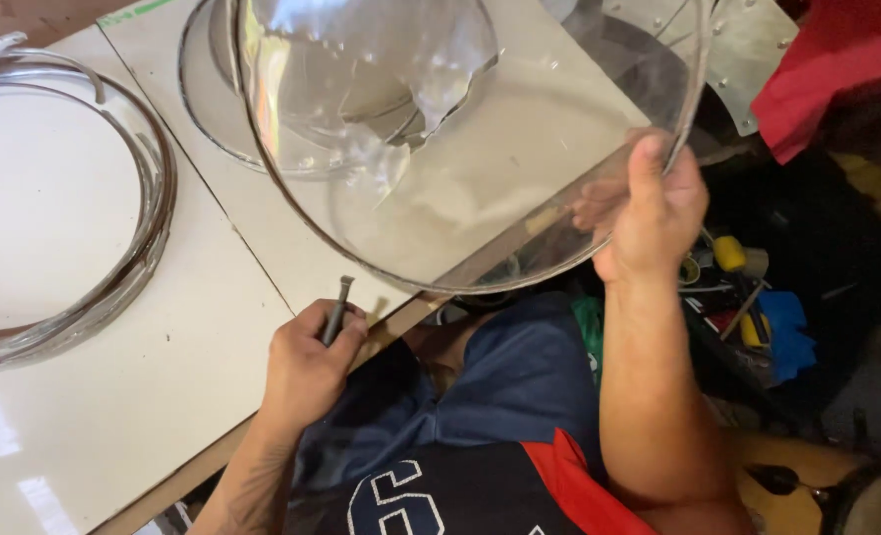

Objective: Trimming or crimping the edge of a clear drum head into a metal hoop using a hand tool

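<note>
My right hand (pixel 649 213) grips the rim of a large clear plastic dome (pixel 440 149), held tilted above the table edge. The thumb lies on the outside of the rim and the fingers show through the plastic. My left hand (pixel 307 362) rests at the near edge of the white table (pixel 113 396), closed around a thin dark metal tool (pixel 337 307) that points up toward the dome's lower rim. The tool's tip is just short of the rim.
Coiled clear and dark rim strips (pixel 113 248) lie on the table at the left. Another round clear piece (pixel 262 149) lies behind the dome. A red cloth (pixel 837 69) hangs at the upper right. Tools with yellow and blue parts (pixel 758 317) clutter the floor on the right.
</note>
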